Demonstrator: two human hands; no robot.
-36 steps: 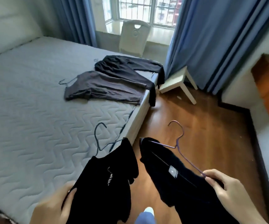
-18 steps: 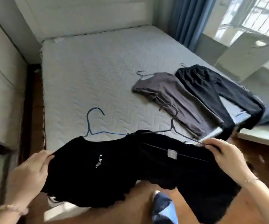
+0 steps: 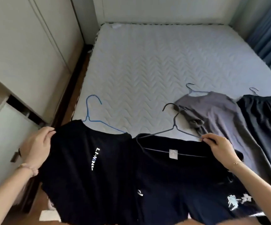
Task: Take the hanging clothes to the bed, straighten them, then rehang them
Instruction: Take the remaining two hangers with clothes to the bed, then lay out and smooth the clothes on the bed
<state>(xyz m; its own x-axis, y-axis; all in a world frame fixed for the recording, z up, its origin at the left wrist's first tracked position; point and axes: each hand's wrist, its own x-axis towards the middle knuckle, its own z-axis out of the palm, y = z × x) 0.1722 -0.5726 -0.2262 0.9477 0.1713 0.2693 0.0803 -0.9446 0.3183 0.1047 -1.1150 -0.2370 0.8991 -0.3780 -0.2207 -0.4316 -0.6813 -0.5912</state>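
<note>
Two black garments are held spread over the near edge of the bed [image 3: 147, 65]. My left hand [image 3: 39, 143] grips the shoulder of a black T-shirt [image 3: 86, 168] with white lettering, which hangs on a blue hanger [image 3: 92, 109]. At the right shoulder of a second black garment [image 3: 180, 176], my right hand [image 3: 219, 148] pinches the cloth together with the arm of its dark grey hanger [image 3: 173, 125]. Further right on the mattress lie a grey top [image 3: 216, 114] and a black garment [image 3: 264, 114], each on a hanger.
White wardrobe doors [image 3: 26, 54] stand along the left, with a narrow strip of dark floor [image 3: 76, 75] between them and the bed. Blue curtains [image 3: 269, 30] hang at the far right. The padded headboard wall [image 3: 164, 8] closes the far end.
The view has swung left, from the window side to square on the bed. Both hands have carried the two black garments forward and spread them flatter over the mattress's near edge.
</note>
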